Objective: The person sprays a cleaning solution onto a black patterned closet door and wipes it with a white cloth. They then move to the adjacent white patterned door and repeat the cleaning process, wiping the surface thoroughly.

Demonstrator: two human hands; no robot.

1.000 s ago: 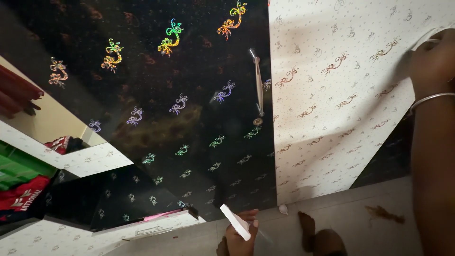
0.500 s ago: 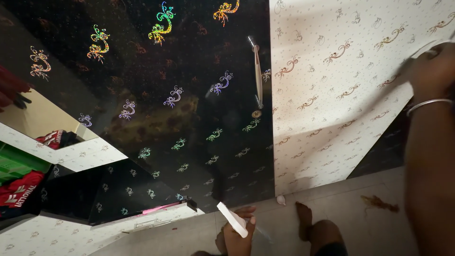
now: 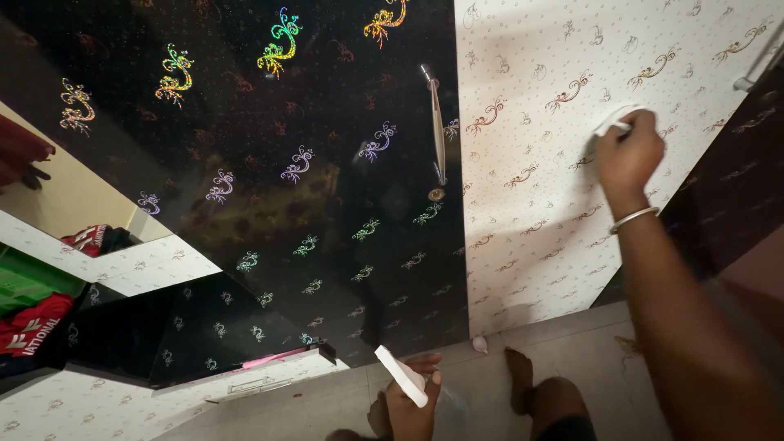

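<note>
Right hand (image 3: 627,159) presses cloth (image 3: 614,121) against white door (image 3: 531,204).

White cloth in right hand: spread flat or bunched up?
Bunched. The small white cloth shows only as a crumpled wad poking out above the right hand, whose fingers curl over it against the white patterned cabinet door.

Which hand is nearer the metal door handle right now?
Right. The right hand presses a white cloth on the white door beside the metal door handle; the left hand is far below, holding a white bottle.
</note>
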